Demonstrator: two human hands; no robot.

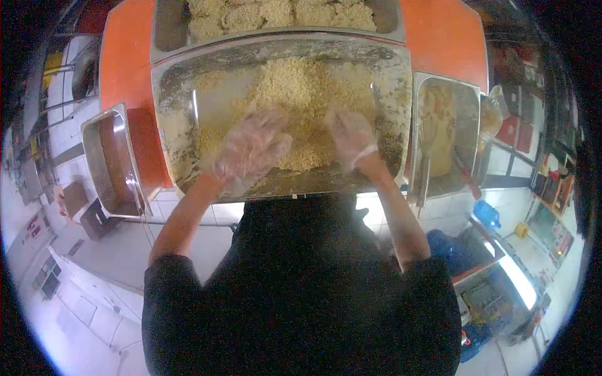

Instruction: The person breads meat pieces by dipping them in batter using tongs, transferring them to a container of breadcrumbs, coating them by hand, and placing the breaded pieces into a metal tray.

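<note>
A wide metal tray (395, 113) holds a heap of pale yellow crumbs (293, 81), piled highest at the back middle and spread thinner at the sides. Both hands wear clear plastic gloves. My left hand (254, 141) is over the crumbs at the left of the heap, blurred, with its fingers pointing inward. On the right side of the heap, my right hand (351, 135) touches or hovers just over the crumbs. Motion blur hides its fingertips. Whether either hand holds crumbs cannot be made out.
Behind stands another tray (170, 28) with crumb-coated pieces (276, 14). An empty-looking metal pan (113, 163) is at the left. At the right, a pan (464, 113) holds yellowish batter (437, 138), a whisk (425, 147) and a red-handled utensil (467, 175). The table (125, 62) is orange.
</note>
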